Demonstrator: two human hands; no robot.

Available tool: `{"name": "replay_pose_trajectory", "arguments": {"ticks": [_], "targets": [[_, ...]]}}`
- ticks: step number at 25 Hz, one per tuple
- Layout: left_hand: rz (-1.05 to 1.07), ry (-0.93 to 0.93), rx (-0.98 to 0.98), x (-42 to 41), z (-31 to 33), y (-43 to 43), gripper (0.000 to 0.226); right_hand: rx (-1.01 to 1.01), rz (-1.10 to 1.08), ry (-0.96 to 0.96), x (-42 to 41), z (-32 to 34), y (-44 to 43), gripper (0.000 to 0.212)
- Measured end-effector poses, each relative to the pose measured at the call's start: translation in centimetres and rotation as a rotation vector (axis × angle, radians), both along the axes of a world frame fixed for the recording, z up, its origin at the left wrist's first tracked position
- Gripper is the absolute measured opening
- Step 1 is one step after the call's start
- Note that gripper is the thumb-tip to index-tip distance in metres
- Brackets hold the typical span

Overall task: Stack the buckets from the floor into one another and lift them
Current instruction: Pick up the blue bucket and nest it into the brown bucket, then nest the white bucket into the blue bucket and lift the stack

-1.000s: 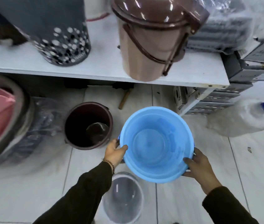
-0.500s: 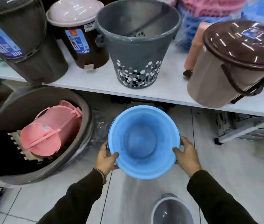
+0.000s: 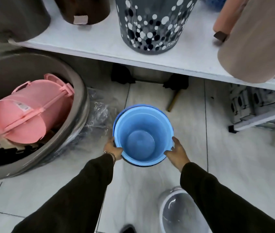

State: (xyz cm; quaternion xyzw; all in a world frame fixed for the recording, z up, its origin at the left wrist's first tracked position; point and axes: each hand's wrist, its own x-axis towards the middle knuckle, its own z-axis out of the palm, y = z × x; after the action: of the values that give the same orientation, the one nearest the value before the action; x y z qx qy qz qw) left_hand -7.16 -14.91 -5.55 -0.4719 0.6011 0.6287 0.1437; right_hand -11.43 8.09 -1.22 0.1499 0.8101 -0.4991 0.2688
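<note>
A light blue bucket point(image 3: 141, 142) stands upright and open-topped low over the floor tiles. A thin dark rim point(image 3: 133, 163) shows around and just under its blue rim, as of a dark bucket enclosing it. My left hand point(image 3: 113, 149) grips the blue rim on the left. On the opposite side my right hand point(image 3: 175, 151) grips the same rim. A translucent grey bucket point(image 3: 180, 212) stands on the floor near my right forearm, partly hidden by the sleeve.
A white shelf point(image 3: 99, 46) overhangs the floor ahead, carrying a dotted grey bin point(image 3: 152, 24), brown bins and a beige bin point(image 3: 257, 47). A large grey tub point(image 3: 76, 91) holding a pink bucket point(image 3: 31, 110) sits at left, with plastic wrap beside it. A folded metal rack point(image 3: 257, 108) lies at right.
The blue bucket has dropped from in front of the shelf down toward the floor, both hands still on its rim. A dark rim now shows around it.
</note>
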Motion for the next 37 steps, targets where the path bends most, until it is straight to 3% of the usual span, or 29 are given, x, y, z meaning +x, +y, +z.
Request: {"name": "replay_pose_trajectory", "arguments": {"ticks": [4,6,10,15,21,23,26,29,33,37], "targets": [[-0.416,-0.034,-0.424,2.4,1.4,0.6,0.069,0.073,0.169,0.061,1.7,-0.8,1.4,0.057],[-0.589,-0.012,-0.581,4.2,2.9,2.2,0.077,0.135,0.257,0.032,3.2,-0.1,2.7,0.069],[-0.719,0.042,-0.666,7.8,5.2,6.8,0.075,0.196,0.301,-0.044,7.0,0.8,7.0,0.079],[-0.657,0.017,-0.484,14.4,4.3,14.6,0.069,0.228,0.273,-0.119,14.2,-0.1,15.3,0.082],[-0.52,-0.238,-0.14,24.0,-5.3,23.4,0.073,0.193,0.083,-0.301,24.1,-8.5,23.1,0.106],[-0.477,-0.272,-0.079,25.6,-8.2,25.9,0.068,0.171,-0.031,-0.384,26.5,-11.8,23.9,0.097],[-0.229,-0.205,-0.041,26.1,-10.6,28.4,0.05,0.091,-0.096,-0.468,28.4,-14.8,24.0,0.064],[-0.055,-0.137,0.02,25.0,-9.8,29.5,0.046,-0.079,-0.232,-0.392,27.9,-14.2,24.1,0.04],[-0.006,-0.068,0.079,21.4,-3.8,30.2,0.047,-0.149,-0.454,-0.213,25.0,-7.4,23.8,0.018],[0.006,0.053,0.144,16.3,4.3,29.9,0.051,-0.217,-0.475,0.075,20.5,1.7,22.0,0.033]]}}
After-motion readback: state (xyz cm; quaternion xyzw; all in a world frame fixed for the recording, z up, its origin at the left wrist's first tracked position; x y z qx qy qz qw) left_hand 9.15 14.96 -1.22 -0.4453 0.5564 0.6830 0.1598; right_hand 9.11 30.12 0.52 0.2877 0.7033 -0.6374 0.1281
